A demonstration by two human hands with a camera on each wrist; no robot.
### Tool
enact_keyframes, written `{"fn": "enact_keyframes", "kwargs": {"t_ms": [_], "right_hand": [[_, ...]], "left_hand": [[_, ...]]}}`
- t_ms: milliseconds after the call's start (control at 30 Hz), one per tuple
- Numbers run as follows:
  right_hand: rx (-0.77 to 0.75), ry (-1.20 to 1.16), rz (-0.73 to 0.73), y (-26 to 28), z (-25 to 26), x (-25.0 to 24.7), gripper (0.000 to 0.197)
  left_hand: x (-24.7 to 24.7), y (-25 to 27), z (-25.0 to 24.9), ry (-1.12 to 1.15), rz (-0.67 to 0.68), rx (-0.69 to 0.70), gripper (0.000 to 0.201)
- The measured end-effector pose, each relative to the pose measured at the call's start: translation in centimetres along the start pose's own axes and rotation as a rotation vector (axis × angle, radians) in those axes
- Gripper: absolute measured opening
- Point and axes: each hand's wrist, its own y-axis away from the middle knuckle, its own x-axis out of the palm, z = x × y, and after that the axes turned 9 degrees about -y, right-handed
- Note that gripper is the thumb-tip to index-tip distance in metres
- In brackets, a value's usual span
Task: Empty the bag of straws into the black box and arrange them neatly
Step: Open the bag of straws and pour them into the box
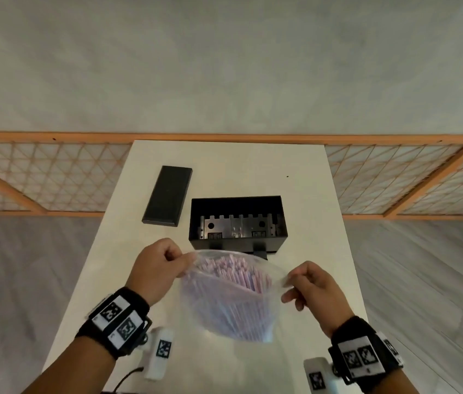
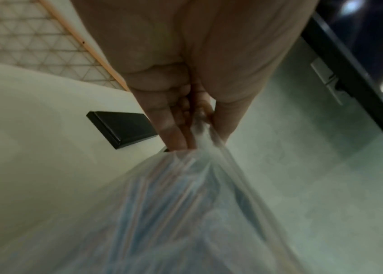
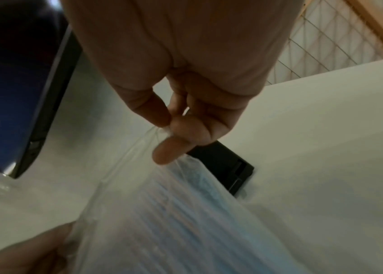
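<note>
A clear plastic bag [image 1: 233,300] full of pink and blue straws [image 1: 224,268] hangs above the white table [image 1: 310,194], its mouth pulled wide. My left hand [image 1: 162,265] pinches the left edge of the bag's mouth; my right hand [image 1: 307,285] pinches the right edge. In the left wrist view the fingers [image 2: 176,129] clamp gathered plastic of the bag [image 2: 186,213]. In the right wrist view thumb and fingers [image 3: 176,126] pinch the bag [image 3: 174,213] rim. The open black box [image 1: 237,223] stands just beyond the bag, with a grey metal insert inside.
The box's black lid [image 1: 168,196] lies flat to the left of the box, also the lid [image 2: 120,128] in the left wrist view. A wooden lattice screen [image 1: 54,177] runs behind the table. Grey floor lies on both sides.
</note>
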Motion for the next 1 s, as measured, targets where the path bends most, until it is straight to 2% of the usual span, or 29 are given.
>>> {"fn": "enact_keyframes", "kwargs": {"t_ms": [67,133,200,333,467,567,667,733,767,867,933,1000], "right_hand": [[0.034,-0.072,-0.002,0.9,0.3,0.7,0.009],[0.035,-0.087,0.007,1.6,0.4,1.5,0.014],[-0.017,-0.020,0.020,2.1,0.4,2.3,0.020],[-0.174,0.138,0.049,3.4,0.4,3.1,0.010],[-0.260,0.384,0.060,4.5,-0.3,2.6,0.035],[-0.290,0.644,0.093,4.8,-1.8,2.7,0.050],[-0.215,0.971,0.167,5.3,-3.1,4.2,0.060],[-0.221,1.106,0.141,5.7,-3.6,5.1,0.060],[-0.207,1.113,0.133,5.8,-3.7,5.4,0.064],[-0.210,1.064,0.058,5.9,-3.9,6.2,0.098],[-0.233,1.104,0.052,5.9,-3.8,6.5,0.103],[-0.203,1.093,0.055,5.6,-3.6,6.6,0.097]], "left_hand": [[0.1,1.0,0.4,0.093,0.014,-0.061,0.023],[0.5,2.0,0.9,0.300,0.041,-0.165,0.020],[0.8,2.9,0.9,0.531,0.073,-0.258,0.022],[0.8,4.0,1.0,0.971,0.031,-0.426,0.031],[0.6,4.5,2.3,1.215,0.017,-0.619,0.035],[1.3,5.3,3.3,1.124,0.048,-0.674,0.036],[2.7,6.6,3.9,0.845,0.060,-0.604,0.031],[3.4,7.4,4.1,0.659,0.093,-0.526,0.024],[3.6,7.7,4.2,0.555,0.115,-0.482,0.019],[3.7,8.3,4.1,0.303,0.176,-0.346,0.015],[3.5,8.5,4.2,0.240,0.199,-0.257,0.025],[3.0,8.5,4.2,0.198,0.227,-0.200,0.038]]}}
